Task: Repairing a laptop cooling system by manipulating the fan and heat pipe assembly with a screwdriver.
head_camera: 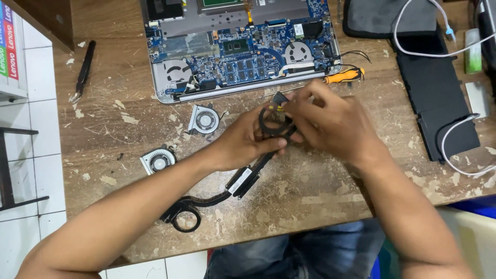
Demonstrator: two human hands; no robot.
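Black heatpipe assembly [243,181]: my left hand [248,142] steadies its ring while right hand [330,124] fingers seemingly pinch its connector.

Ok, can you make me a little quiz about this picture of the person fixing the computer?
1. True or false: both hands hold the black heat pipe assembly.
2. How many loose small fans lie on the wooden table?
3. Which is closer to the open laptop: A, the orange screwdriver, or B, the black tweezers?

Key: 1. True: left hand and right hand grip its ring end. 2. Two: one fan, another fan. 3. A.
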